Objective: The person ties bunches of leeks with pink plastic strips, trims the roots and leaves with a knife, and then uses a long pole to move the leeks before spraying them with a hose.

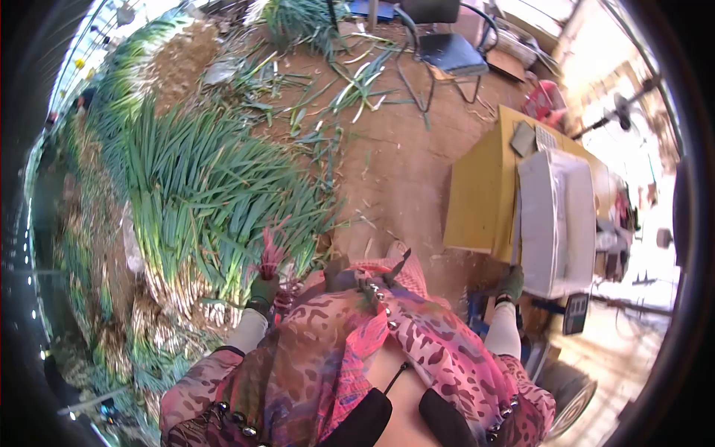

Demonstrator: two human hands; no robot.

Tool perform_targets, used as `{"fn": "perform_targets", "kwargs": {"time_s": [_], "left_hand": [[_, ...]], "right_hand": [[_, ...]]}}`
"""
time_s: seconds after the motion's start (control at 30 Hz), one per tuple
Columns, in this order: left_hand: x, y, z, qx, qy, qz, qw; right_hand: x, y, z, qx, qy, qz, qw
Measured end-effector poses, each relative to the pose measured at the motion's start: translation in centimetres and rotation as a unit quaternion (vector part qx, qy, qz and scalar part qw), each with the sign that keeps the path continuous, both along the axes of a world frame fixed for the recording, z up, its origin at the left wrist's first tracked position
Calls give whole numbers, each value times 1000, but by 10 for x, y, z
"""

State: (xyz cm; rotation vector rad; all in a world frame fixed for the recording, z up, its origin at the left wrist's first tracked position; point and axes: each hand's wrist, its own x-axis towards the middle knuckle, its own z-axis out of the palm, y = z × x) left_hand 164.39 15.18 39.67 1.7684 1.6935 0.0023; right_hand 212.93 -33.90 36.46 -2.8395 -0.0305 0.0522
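Observation:
My left hand (263, 289), in a dark green glove, is closed around a bundle of pink strings (271, 252) whose loose ends fan upward. Just beyond it lies a large pile of green onions (216, 194), leaves pointing away and white root ends toward the lower left. On the other side, my right hand (511, 284), also gloved in green, is right at the near left corner of a white box (533, 223). Its fingers are small and partly hidden, so I cannot tell whether they grip the corner. The box is open, with its inside showing.
A yellow table (480, 194) stands beside the white box, with a dark flat object (523, 139) on it. A scale display (575, 314) is near the box. A dark chair (450, 54) stands ahead. Loose leaves (365, 82) litter the dirt floor; a wheel (572, 398) is behind right.

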Motion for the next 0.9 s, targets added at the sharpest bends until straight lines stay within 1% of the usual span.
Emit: {"fn": "perform_targets", "kwargs": {"time_s": [0.03, 0.07, 0.13, 0.17, 0.2, 0.23, 0.3, 0.33, 0.4, 0.43, 0.47, 0.5, 0.53, 0.6, 0.63, 0.67, 0.7, 0.77, 0.8, 0.83, 0.87, 0.9], "left_hand": [[18, -10, 12, 19, -4, 12, 1000], [24, -15, -1, 5, -89, 52, 995], [57, -29, 22, 44, -58, 44, 996], [72, -33, 29, 63, -44, 37, 996], [71, -35, 22, 81, -39, 28, 996], [78, -37, 26, 91, -28, 28, 995], [91, -34, 36, 115, -6, 25, 993], [96, -31, 39, 155, 23, -6, 988], [106, -21, 44, 229, 82, -68, 968], [106, -18, 36, 261, 62, -73, 961], [112, -12, 37, 277, 45, -72, 957], [121, -1, 38, 296, 25, -73, 952], [143, 8, 65, 242, 5, -72, 968], [161, 41, 46, 200, -144, -26, 969], [172, 57, 38, 174, -218, -2, 960], [188, 72, 43, 183, -158, -38, 970], [204, 88, 47, 194, -99, -74, 973], [220, 125, 42, 170, -155, -74, 970], [234, 142, 49, 166, -164, -62, 971], [248, 156, 64, 148, -155, -66, 975], [262, 170, 82, 132, -145, -70, 978], [280, 182, 94, 125, -130, -82, 980]], "right_hand": [[13, 6, 2, 7, 20, 4, 1000], [24, 14, 4, 11, 28, 6, 1000], [43, 29, 14, 17, 42, 5, 999], [58, 30, 6, 10, 39, 8, 999], [57, 26, -14, 12, 32, 3, 999], [68, 27, -20, 3, 30, 4, 1000], [87, 28, -33, -52, 60, 18, 997], [93, 30, -37, -80, 75, 25, 994], [105, 34, -43, -76, 104, 35, 991], [98, 29, -60, -62, 114, 31, 991], [98, 29, -56, -55, 95, 28, 994], [100, 32, -50, -74, 100, 13, 992], [101, 38, -39, -92, 102, -4, 990], [109, 44, -30, -138, 119, -42, 982], [116, 38, -32, -176, 147, 12, 973], [121, 19, -62, -198, 175, 61, 963], [128, 13, -63, -232, 199, 114, 945], [125, 26, -47, -216, 194, 1, 957], [126, 38, -39, -208, 192, -53, 958], [127, 56, -29, -96, 186, -60, 976], [126, 77, -21, 20, 179, -66, 981], [127, 100, -27, 146, 176, -74, 971]]}}
